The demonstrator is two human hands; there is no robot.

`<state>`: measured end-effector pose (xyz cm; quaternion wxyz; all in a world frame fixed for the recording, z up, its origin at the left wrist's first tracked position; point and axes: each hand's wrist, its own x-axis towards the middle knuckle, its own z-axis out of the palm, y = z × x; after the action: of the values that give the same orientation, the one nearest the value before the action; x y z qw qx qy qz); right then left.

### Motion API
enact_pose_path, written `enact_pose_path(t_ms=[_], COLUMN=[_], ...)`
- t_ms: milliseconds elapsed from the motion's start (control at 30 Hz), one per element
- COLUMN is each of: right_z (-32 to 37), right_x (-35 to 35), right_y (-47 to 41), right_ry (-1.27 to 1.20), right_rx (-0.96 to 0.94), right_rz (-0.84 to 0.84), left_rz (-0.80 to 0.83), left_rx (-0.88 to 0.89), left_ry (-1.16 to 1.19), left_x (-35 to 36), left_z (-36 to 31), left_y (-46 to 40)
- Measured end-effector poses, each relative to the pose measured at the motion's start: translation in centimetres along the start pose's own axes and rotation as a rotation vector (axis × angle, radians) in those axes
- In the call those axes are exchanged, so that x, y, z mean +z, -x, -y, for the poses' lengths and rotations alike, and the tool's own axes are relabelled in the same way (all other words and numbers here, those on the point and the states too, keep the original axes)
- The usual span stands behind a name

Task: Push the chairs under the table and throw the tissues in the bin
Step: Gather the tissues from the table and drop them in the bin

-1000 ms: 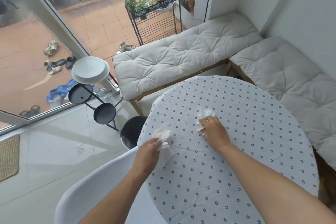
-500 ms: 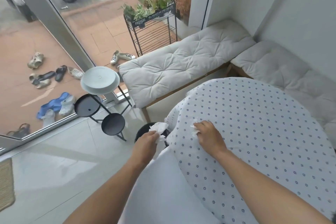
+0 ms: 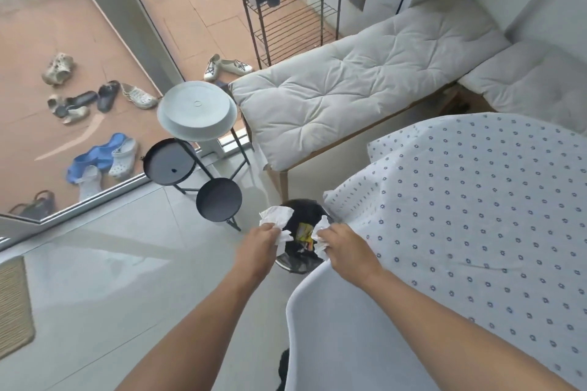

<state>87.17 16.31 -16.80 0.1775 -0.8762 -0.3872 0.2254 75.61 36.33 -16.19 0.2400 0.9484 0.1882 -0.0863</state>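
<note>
Tissues: two crumpled white paper tissues, one per hand. The left tissue (image 3: 275,221) and the right tissue (image 3: 320,240) are both held directly above the bin opening, not yet released.
Left hand: the left hand (image 3: 261,240) is closed around its tissue, over the bin's left rim.
Right hand: the right hand (image 3: 341,243) is closed around its tissue, over the bin's right rim.
Bin: round black waste bin with a dark liner (image 3: 300,240), standing on the floor just beside the near-left edge of the tabletop; a yellow wrapper already lies inside.
Tabletop: round, covered by a white cloth with small blue dots (image 3: 476,225); the visible part carries no tissues.
Chair: white moulded plastic chair (image 3: 343,333), its back close to the tabletop edge; whether it is fully pushed under cannot be told.
Progress: tissues collected and positioned for disposal. Remaining, by judgement: release both tissues, then confirm chair positions.
</note>
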Motion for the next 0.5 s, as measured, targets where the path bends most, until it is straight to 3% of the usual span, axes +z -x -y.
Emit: enact_pose_path(t_ms=[200, 500], right_z=[-4.3, -10.6], right_x=[9.7, 21.2], right_y=[-6.1, -15.0], right_ry=[0.101, 0.158], right_rx=[0.071, 0.176], right_rz=[0.156, 0.17], left_rz=[0.062, 0.158], left_rx=[0.042, -0.006], left_ry=[-0.004, 0.091], left_x=[9.3, 24.4], left_z=[5.9, 11.1], left_y=[-6.0, -15.0])
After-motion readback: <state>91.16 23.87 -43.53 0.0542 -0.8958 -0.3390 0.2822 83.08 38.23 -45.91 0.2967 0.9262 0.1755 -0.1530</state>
